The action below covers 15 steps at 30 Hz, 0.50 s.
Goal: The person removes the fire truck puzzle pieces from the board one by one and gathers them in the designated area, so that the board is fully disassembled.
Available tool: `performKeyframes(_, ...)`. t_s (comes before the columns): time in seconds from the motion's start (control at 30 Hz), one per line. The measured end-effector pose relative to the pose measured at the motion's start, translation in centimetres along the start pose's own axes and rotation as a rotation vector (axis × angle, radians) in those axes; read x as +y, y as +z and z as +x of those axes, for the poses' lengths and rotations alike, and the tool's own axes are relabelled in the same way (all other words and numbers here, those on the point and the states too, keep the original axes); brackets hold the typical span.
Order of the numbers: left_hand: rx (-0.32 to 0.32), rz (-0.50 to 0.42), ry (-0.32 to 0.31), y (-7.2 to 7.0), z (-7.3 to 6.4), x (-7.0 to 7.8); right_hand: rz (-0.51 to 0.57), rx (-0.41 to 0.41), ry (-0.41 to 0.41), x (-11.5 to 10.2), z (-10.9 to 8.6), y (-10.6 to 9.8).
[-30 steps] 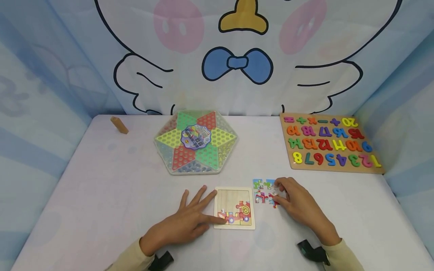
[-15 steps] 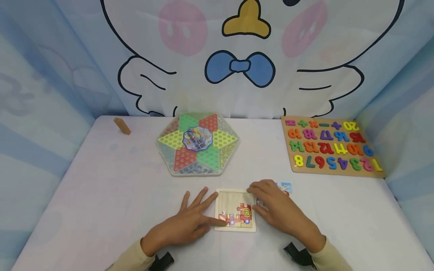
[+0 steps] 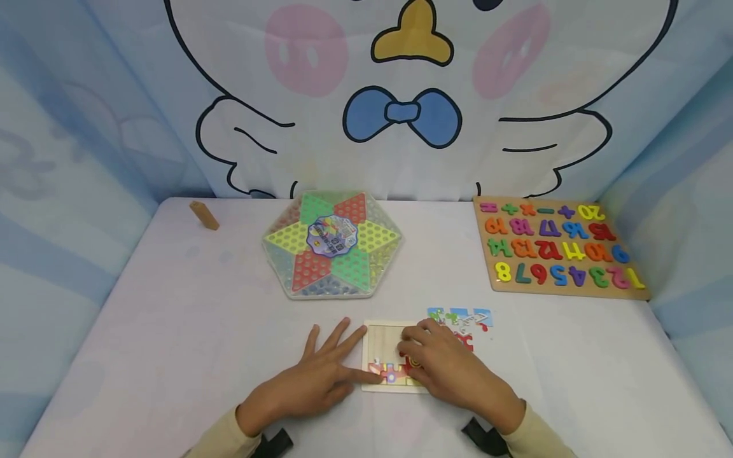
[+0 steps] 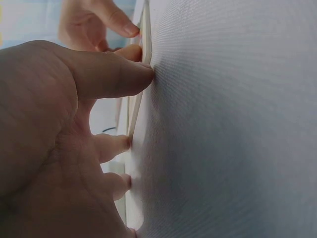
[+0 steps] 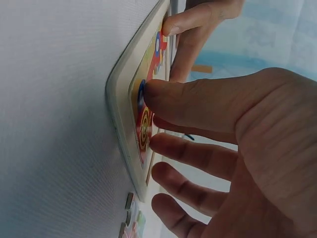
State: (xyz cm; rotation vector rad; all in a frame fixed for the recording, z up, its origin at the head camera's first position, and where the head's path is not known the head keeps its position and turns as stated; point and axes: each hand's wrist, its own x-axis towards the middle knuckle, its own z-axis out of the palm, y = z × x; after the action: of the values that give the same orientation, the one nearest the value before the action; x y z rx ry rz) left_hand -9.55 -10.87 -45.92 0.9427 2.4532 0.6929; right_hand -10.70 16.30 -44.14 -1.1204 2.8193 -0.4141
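Observation:
A light wooden puzzle tray lies on the white table, with red, pink and yellow vehicle-picture pieces along its lower part. My left hand is spread flat at the tray's left side, thumb across the lower left corner and index fingertip at the upper left one. Over the tray's right half, my right hand curls its thumb and fingers together at a jigsaw puzzle piece, mostly hidden by the fingers. In the right wrist view its thumb touches the piece area beside a yellow-ringed piece.
Several loose puzzle pieces lie right of the tray, partly behind the right hand. Farther back are a hexagonal Chinese checkers set, a wooden number board at right and a small wooden block at left.
My right hand has moved left from the loose pieces, past the tray's right edge, onto the tray. My left hand has stayed in place on the tray.

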Motion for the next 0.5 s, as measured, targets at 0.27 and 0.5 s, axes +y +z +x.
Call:
performKeyframes(0.27, 0.008, 0.003, -0.001, 0.10, 0.05, -0.10, 0.009, 0.016, -0.008, 0.13, -0.18, 0.09)
performKeyframes(0.5, 0.006, 0.002, -0.005, 0.13, 0.04, -0.10, 0.025, -0.024, 0.045, 0.15, -0.16, 0.21)
